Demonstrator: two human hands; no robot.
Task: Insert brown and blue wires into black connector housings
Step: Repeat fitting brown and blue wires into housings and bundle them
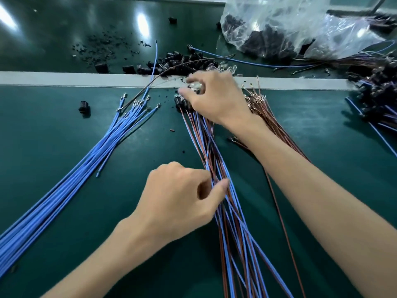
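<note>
A bundle of mixed brown and blue wires point(232, 203) runs down the middle of the green mat, its far ends plugged into black connector housings point(182, 103). My left hand point(180, 198) pinches this bundle partway along with thumb and fingers. My right hand point(212, 97) rests over the bundle's housing end, fingers curled around a small clear part point(196, 85). Loose blue wires point(86, 166) fan out at the left, and loose brown wires point(270, 117) lie under my right forearm.
A pile of black housings point(171, 63) lies beyond the white strip point(64, 77). A clear plastic bag point(290, 24) of housings sits at the back right. Finished wire assemblies point(378, 100) are heaped at the right edge. One stray housing point(84, 107) stands at the left.
</note>
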